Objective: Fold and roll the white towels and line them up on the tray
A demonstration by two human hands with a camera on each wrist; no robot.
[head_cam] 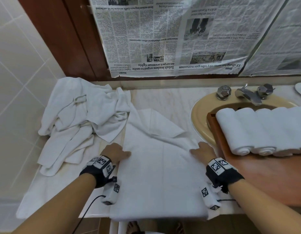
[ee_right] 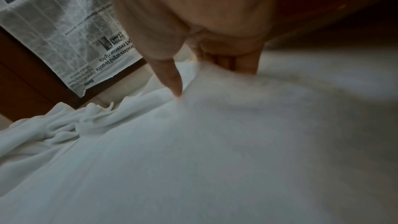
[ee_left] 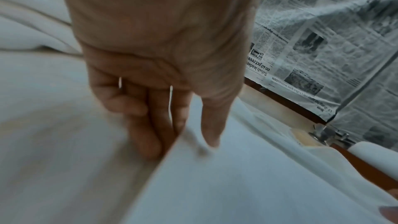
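Note:
A white towel lies spread on the marble counter in front of me, its far end folded into a loose flap. My left hand pinches its left edge, with the thumb on top and the fingers tucked beneath. My right hand pinches the right edge, where the thumb presses the cloth and the fingers disappear behind a raised fold. To the right, a wooden tray carries several rolled white towels side by side.
A heap of unfolded white towels covers the counter's left end by the tiled wall. The tray rests across a beige sink with a chrome faucet. Newspaper covers the mirror behind.

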